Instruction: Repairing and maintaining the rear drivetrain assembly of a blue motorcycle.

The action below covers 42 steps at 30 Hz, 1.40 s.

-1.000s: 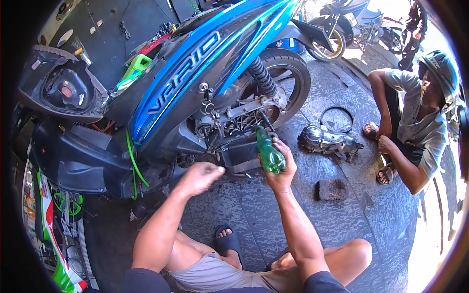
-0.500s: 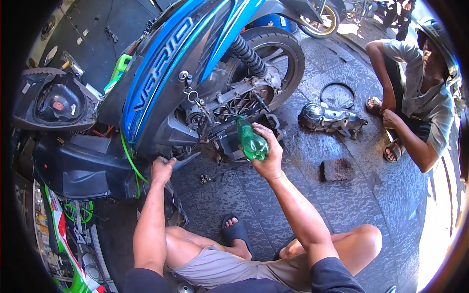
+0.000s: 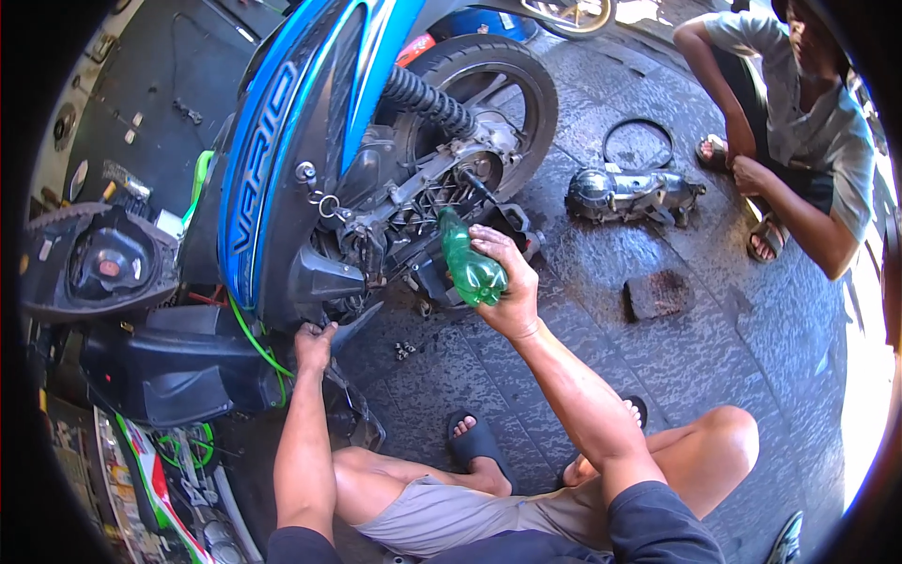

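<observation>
My right hand (image 3: 507, 287) grips a green plastic bottle (image 3: 467, 266), tipped with its neck toward the exposed engine case (image 3: 427, 193) of a blue scooter (image 3: 282, 160). My left hand (image 3: 315, 343) rests low on the scooter's dark underside, fingers curled on the edge of a black panel (image 3: 329, 277). The scooter's rear wheel (image 3: 489, 103) and a black spring shock (image 3: 423, 99) stand just beyond the bottle. My bare legs and black sandals are folded below on the paved ground.
A removed grey engine cover (image 3: 625, 193) and a black belt ring (image 3: 639, 143) lie on the paving at right. A small dark block (image 3: 656, 294) sits nearer. Another person (image 3: 799, 141) squats at top right. Small bolts (image 3: 406, 350) lie by the scooter. Black bodywork (image 3: 103, 263) is at left.
My left hand dropped from mid-air to the scooter's underside. My right hand kept the bottle near the engine and tilted it further. The view shifted closer to the scooter.
</observation>
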{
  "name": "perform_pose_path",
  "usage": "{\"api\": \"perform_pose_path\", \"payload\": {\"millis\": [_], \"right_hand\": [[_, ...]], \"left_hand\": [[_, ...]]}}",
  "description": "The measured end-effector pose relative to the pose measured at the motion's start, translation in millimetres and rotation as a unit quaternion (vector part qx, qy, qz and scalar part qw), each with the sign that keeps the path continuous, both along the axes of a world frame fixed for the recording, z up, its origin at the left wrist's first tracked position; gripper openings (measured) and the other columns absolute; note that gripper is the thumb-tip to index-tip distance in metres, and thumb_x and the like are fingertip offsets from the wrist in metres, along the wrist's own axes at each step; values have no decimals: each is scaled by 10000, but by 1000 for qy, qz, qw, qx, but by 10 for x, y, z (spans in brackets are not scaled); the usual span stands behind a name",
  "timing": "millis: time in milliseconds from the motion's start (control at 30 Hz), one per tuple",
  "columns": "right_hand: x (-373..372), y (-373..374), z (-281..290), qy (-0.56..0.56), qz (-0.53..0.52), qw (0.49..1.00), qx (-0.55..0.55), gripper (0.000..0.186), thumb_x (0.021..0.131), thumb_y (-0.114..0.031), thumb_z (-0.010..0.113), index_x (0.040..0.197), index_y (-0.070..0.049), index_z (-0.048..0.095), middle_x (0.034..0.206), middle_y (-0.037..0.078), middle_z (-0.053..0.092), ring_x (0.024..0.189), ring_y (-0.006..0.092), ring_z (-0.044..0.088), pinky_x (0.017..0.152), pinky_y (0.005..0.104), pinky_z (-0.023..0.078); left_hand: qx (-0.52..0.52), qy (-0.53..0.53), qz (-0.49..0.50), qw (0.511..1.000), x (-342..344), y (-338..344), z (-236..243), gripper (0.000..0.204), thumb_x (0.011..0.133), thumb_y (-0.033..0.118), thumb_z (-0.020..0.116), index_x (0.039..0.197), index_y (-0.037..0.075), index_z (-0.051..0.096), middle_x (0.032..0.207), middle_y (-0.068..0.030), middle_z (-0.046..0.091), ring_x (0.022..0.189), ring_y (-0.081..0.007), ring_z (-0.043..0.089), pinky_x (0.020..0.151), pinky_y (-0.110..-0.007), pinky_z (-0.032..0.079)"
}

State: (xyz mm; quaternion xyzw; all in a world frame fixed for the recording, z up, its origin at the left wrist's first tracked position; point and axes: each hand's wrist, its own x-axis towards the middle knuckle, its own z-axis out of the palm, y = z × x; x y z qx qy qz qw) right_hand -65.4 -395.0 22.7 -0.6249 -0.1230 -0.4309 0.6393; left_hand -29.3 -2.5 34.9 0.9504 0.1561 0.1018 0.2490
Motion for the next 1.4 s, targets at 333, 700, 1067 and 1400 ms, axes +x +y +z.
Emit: {"api": "perform_pose_path", "payload": {"millis": [333, 700, 1067, 1400], "right_hand": [[56, -258, -94, -5, -49, 999, -10, 498, 587, 49, 734, 1055, -34, 583, 1150, 164, 615, 1120, 333, 581, 961, 391, 459], [41, -293, 31, -2, -30, 999, -14, 589, 629, -54, 852, 1131, -37, 545, 1176, 168, 599, 1103, 286, 588, 946, 369, 470], [138, -378, 102, 11, -95, 995, -20, 461, 674, -21, 819, 1071, -4, 585, 1142, 173, 631, 1061, 247, 616, 912, 335, 487], [-64, -129, 211, 66, -68, 994, -44, 602, 668, -129, 848, 1163, -5, 530, 1172, 164, 596, 1097, 274, 589, 956, 357, 460]], "left_hand": [[-12, -12, 9, 1000, 17, -30, -35, 374, 711, 288, 800, 679, 31, 530, 633, -65, 564, 590, -163, 500, 595, -343, 442], [40, -9, 16, 999, -55, -97, 18, 402, 693, 298, 804, 701, 17, 517, 667, -143, 602, 620, -247, 565, 638, -386, 462], [80, -4, -7, 997, -107, -249, 202, 427, 687, 316, 806, 731, 11, 511, 700, -211, 614, 681, -355, 619, 658, -424, 466], [87, -73, -26, 993, -306, -205, 118, 315, 706, 185, 774, 830, -7, 558, 748, -180, 625, 746, -380, 628, 669, -446, 472]]}}
